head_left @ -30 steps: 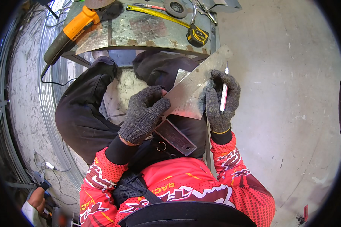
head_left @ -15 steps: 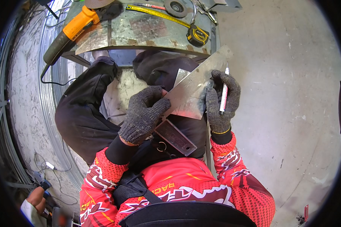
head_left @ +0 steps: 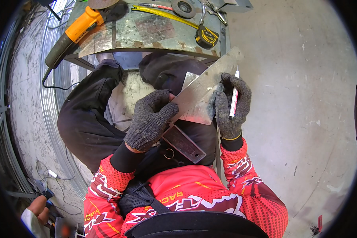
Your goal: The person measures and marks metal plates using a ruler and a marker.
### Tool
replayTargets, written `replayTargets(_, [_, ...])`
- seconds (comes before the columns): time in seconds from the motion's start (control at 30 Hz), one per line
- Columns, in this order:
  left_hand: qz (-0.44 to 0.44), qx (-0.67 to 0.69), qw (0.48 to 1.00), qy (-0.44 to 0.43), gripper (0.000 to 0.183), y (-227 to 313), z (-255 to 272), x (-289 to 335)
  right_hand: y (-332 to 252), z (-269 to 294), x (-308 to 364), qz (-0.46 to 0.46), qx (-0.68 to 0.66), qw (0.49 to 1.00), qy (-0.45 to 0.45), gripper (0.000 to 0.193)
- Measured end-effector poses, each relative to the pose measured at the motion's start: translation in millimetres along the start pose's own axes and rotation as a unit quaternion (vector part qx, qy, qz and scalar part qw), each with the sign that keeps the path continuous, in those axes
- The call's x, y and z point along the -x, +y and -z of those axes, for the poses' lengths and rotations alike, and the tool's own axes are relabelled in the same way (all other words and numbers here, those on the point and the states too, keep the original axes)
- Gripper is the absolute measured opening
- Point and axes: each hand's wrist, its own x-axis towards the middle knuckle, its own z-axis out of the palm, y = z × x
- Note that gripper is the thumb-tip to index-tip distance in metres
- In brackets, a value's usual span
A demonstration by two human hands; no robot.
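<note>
"What is being gripped by the left hand (head_left: 150,119)?"

"A metal square (head_left: 205,84) is being gripped there, with the fingers being closed on it near the place where the blade is being joined by the dark handle (head_left: 183,143)."

"And the right hand (head_left: 243,102)?"

"A white marker (head_left: 234,96) is being held in it, with the fingers being half curled and the thin tip being pointed away from the body. Both hands are being covered by grey knitted gloves."

"Where is the metal sheet (head_left: 199,113) being held?"

"Above the lap, under the blade, with parts of it being shown on either side. Whether it is also being touched by the right fingertips is not being shown clearly."

"What is being carried by the tabletop (head_left: 125,39)?"

"Beyond the knees, an orange grinder (head_left: 84,27) is being supported at the left end, partly over the edge. A tape measure (head_left: 206,37) is being supported near the right corner, its yellow strip being stretched leftward. Just past that strip, a round disc (head_left: 183,8) is being borne as well."
</note>
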Motion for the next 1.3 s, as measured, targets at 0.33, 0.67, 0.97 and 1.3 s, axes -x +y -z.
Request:
replayTargets(0.33, [-0.05,0.014,0.999,0.005,0.027,-1,0,0,-8,21,-18,0.026,-0.046,0.998,0.024,0.033])
replayTargets(0.67, [-0.003,0.032,0.999,-0.009,0.033,-1,1,-1,-48,-11,-105,-0.079,-0.088,0.91,-0.398,0.026])
replayTargets(0.97, [-0.034,0.016,0.999,0.012,0.031,-5,1,-2,-58,-26,-116,-0.064,-0.013,0.883,-0.464,0.017])
replayTargets(1.3, [-0.029,0.024,0.999,0.007,0.03,-4,1,-1,-53,-27,-111,-0.016,0.041,0.885,-0.463,0.018])
